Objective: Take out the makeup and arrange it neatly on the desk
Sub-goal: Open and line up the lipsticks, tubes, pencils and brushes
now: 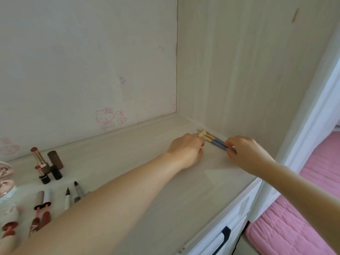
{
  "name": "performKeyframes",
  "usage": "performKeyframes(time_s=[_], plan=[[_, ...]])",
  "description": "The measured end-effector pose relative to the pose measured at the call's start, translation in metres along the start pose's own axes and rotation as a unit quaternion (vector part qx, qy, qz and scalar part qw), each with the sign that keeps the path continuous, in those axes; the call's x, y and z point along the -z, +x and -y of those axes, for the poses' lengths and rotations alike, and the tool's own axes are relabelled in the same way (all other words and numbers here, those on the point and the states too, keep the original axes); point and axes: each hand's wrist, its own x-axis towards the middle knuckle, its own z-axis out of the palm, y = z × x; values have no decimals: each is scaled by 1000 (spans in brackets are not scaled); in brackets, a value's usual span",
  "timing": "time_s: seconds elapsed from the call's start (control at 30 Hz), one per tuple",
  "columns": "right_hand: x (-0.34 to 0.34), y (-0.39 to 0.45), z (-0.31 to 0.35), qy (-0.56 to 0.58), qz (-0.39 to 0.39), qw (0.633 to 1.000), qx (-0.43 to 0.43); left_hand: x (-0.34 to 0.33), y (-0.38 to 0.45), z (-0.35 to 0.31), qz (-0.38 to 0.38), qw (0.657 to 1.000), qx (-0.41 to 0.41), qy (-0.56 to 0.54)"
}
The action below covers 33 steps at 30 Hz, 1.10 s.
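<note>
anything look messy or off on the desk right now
Mostly tidy. The lipsticks at the left stand uncapped, caps beside them. The brushes held by both hands sit bunched at an angle near the right wall.

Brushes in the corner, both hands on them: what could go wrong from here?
1. The brushes lie tight against the side panel; nudging them could splay the bristle ends, which the left hand touches.
2. The right hand pinches only the handle tips, so one may slip from the bundle.
3. The left forearm passes just beside the uncapped pens and could roll them.
</note>
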Motion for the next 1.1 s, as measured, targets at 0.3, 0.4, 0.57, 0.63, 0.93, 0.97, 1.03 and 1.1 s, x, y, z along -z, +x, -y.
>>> performKeyframes(time_s=[0.3,0.4,0.57,0.63,0.93,0.97,1.03,1.1], plan=[[-9,42,-14,1,46,998,-52,-19,35,-4,-7,997,-73,-7],[-14,52,-15,-20,42,998,-51,-23,37,-1,18,995,-98,16],[-19,61,-17,-19,38,998,-54,-23,36,2,7,988,-137,70],[-21,61,-17,-25,32,998,-46,-23,35,3,7,987,-141,81],[-23,60,-14,-31,17,998,-46,-22,28,7,-16,971,-182,155],[-24,59,-14,-33,18,998,-49,-21,28,9,-16,969,-185,164],[-24,58,-13,-37,20,998,-57,-19,25,11,-36,963,-206,168],[-24,59,-12,-38,24,997,-61,-20,23,13,-84,950,-250,168]])
